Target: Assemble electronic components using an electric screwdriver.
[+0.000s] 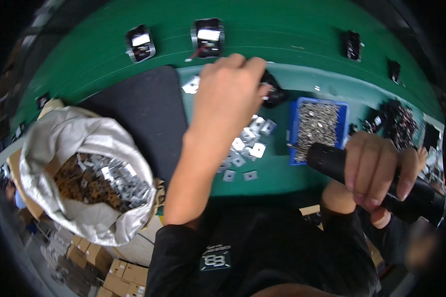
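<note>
My right hand (379,171) is wrapped round a black powered screwdriver (327,159), which points left. Its thin bit reaches the near left part of a blue tray (345,123) filled with small silver screws (318,121). Stretched out over the bench, my left hand (233,86) has its fingers curled at a shiny black part (272,91). Most of that grip is hidden behind the back of the hand. Below the left hand lie several loose square metal plates (256,149) with holes, and another bright metal piece (191,85) is beside the wrist.
A whitish sack (32,158) of metal clips stands at left, beside a dark mat (148,114). Black assemblies (208,38) sit on the green belt (282,29) across the far side. At right are a heap of small dark parts (399,121) and another person's hand (421,157).
</note>
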`<state>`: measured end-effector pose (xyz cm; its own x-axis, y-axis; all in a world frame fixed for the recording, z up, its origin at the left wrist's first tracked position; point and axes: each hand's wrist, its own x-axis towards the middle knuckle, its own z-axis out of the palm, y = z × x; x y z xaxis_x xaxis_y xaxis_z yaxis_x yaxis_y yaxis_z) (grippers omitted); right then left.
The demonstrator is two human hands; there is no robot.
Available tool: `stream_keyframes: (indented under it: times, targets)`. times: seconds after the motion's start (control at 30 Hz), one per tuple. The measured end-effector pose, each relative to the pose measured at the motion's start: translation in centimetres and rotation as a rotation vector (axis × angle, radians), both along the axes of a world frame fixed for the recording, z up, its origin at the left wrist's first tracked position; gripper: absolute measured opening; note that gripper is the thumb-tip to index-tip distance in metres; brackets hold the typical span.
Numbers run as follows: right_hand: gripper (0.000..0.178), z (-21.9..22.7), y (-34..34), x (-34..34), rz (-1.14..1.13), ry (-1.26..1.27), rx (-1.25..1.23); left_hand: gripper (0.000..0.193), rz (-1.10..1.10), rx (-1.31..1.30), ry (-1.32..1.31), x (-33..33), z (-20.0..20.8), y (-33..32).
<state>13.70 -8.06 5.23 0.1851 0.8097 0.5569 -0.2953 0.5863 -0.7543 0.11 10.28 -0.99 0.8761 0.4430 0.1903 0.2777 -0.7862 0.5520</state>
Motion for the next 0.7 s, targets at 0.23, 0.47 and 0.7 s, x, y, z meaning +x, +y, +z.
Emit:
stream_keyframes:
  times: [0.23, 0.47, 0.7]
  targets:
    - [0.044, -0.6, -0.9, 0.9, 0.004, -0.01, -0.045, 0.051, -0.115, -0.246, -0.007, 0.0, -0.5, -0.3]
    - [0.045, -0.4, -0.8, 1.9, 0.051, -0.027, -0.041, 0.047, -0.151, -0.464, -0.068, -0.1, -1.1, -0.2]
    - [0.046, -0.3, -0.9, 1.6, 0.013, -0.02, -0.037, 0.03, -0.04, -0.614, -0.052, 0.7, -1.7, -0.7]
